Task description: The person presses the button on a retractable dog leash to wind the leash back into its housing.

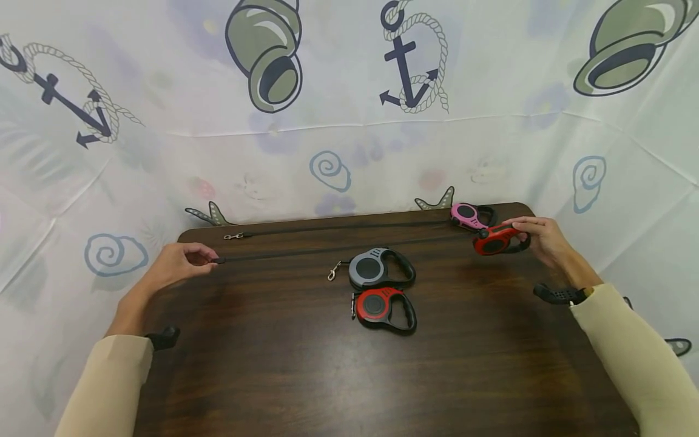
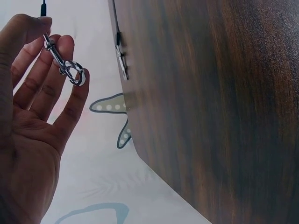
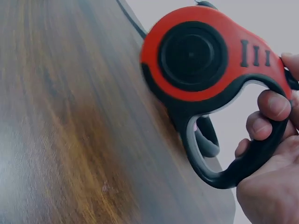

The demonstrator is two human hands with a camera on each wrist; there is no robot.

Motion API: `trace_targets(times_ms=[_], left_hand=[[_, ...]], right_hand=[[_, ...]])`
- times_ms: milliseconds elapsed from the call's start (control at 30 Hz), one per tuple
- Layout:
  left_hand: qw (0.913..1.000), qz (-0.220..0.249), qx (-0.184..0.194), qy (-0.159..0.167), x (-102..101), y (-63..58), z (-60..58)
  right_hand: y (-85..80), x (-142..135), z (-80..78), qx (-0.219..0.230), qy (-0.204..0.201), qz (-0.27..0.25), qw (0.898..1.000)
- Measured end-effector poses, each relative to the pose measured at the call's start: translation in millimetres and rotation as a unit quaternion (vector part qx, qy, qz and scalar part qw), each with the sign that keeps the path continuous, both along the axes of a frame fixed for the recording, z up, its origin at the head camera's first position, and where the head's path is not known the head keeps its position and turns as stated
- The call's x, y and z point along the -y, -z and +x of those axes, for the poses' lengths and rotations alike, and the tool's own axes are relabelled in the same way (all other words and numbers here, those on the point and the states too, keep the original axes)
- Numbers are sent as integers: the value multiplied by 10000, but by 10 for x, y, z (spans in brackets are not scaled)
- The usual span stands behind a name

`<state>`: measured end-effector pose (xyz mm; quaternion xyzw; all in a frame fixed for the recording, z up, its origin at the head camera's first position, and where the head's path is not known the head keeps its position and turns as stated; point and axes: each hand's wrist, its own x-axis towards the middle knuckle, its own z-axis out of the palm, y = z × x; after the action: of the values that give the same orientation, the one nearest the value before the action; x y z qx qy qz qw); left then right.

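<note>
My right hand [image 1: 542,238] grips the black handle of a red retractable dog leash [image 3: 189,56], its fingers curled through the loop. From that leash a dark cord [image 1: 327,249] runs taut across to my left hand [image 1: 180,264]. In the left wrist view, thumb and fingers pinch the cord's end just above a silver snap hook [image 2: 65,65], which hangs over the fingers. Behind the held leash, a pink retractable leash [image 1: 466,213] lies at the table's back right. Its cord [image 1: 349,227] stretches left along the back edge to a metal clip [image 1: 233,236].
A grey retractable leash [image 1: 367,268] and a second red one [image 1: 375,304] lie side by side mid-table, their clips pointing left. The dark wooden table [image 1: 306,376] meets a patterned white cloth [image 1: 338,139] hanging behind and at both sides.
</note>
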<state>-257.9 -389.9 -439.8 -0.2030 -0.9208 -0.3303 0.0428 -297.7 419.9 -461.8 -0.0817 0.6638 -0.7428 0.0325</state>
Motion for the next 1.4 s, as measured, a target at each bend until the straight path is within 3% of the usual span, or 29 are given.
trace_targets(times_ms=[300, 633, 967, 1400], left_hand=[[10000, -31, -19, -68, -51, 6, -21], [10000, 34, -74, 54, -110, -15, -21], [9999, 52, -95, 130, -153, -47, 2], [9999, -100, -83, 76, -199, -46, 12]], right_hand=[[-28, 66, -7, 232, -14, 403, 9989], [-71, 155, 28, 320, -154, 1425, 9892], [-118, 237, 41, 431, -284, 1365, 9893], [-160, 375, 71, 261, -240, 1730, 9843]])
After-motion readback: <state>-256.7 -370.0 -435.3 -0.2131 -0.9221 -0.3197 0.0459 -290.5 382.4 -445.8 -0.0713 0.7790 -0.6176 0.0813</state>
